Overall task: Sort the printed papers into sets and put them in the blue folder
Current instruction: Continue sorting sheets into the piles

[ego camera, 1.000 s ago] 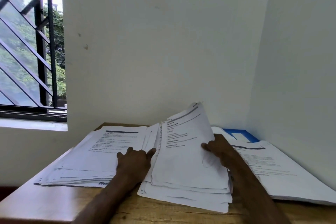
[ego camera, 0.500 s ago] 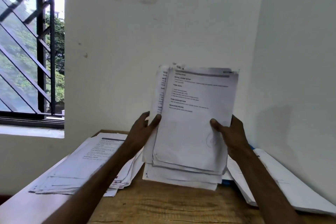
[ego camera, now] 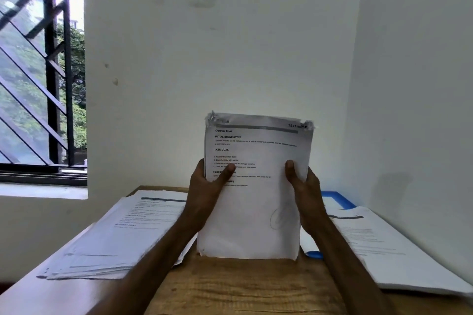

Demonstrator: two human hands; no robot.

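Papers (ego camera: 256,212) held upright over the surface (ego camera: 243,286), left hand (ego camera: 204,192) and right hand (ego camera: 305,194) each gripping a side edge, thumbs across the front page.

Two forearms show in the lower half of the frame: the left forearm (ego camera: 153,250) at lower left of centre, the right forearm (ego camera: 345,258) at lower right. Both are lean and bare along their whole visible length, from the frame's bottom edge to the wrist. The left hand (ego camera: 204,186) and the right hand (ego camera: 307,192), near the middle of the frame, are bare as well. Each shows one thumb with a rounded tip, slightly blurred; the other fingers are out of sight.
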